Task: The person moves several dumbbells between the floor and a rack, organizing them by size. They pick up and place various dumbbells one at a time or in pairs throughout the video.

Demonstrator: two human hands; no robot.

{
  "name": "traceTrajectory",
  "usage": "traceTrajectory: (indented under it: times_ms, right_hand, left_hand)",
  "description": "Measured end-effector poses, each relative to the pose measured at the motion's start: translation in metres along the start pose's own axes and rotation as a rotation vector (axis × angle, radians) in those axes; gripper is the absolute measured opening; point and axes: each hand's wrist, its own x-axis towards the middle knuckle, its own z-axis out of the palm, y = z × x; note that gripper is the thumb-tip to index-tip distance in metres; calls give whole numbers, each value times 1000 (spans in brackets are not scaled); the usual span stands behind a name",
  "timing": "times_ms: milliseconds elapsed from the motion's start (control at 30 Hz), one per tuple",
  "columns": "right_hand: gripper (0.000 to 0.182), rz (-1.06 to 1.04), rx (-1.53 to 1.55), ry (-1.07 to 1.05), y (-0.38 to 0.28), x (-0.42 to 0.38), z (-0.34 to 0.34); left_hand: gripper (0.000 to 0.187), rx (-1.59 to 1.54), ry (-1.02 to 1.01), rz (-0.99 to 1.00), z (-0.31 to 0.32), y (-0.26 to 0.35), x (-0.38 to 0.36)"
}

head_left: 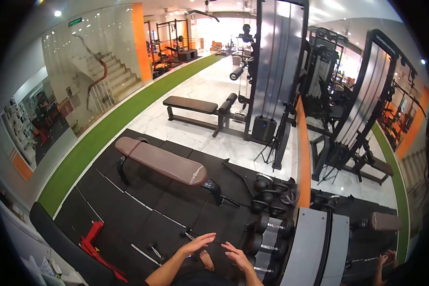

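My left hand [198,243] is held out above the black rubber floor, its fingers stretched and holding nothing. Facing it, a short gap away, my right hand [238,256] is also empty, with its fingers extended. Between the two hands a bare foot [206,260] shows on the floor below. One dumbbell [154,250] lies on the mat left of my left hand, and another dumbbell [188,234] lies just beyond that hand, partly hidden. Nearest my right hand is a rack of dumbbells [270,248] with chrome handles.
Ahead stands a brown padded bench [164,161]. Kettlebells [266,193] sit past the rack. A red metal frame [91,238] is at lower left. Farther off are a cable machine [276,71] and a green turf strip [128,102]. A mirror [362,157] on the right reflects the gym.
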Motion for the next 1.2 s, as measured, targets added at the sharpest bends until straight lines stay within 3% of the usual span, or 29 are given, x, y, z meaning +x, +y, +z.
traceTrajectory:
  times_ms: [333,667,900,1200]
  right_hand:
    - [55,147,-49,-188,-30,93,23]
    - [64,166,-106,-347,-55,158,71]
    - [69,253,-55,-465,-62,202,81]
    - [71,330,-203,-653,-84,257,74]
  left_hand:
    - [64,-120,96,-16,-67,-16,12]
    - [62,-453,300,165,-100,-33,-27]
    - [63,-570,547,207,-91,-46,-61]
    - [57,-774,1061,188,-55,-77,-86]
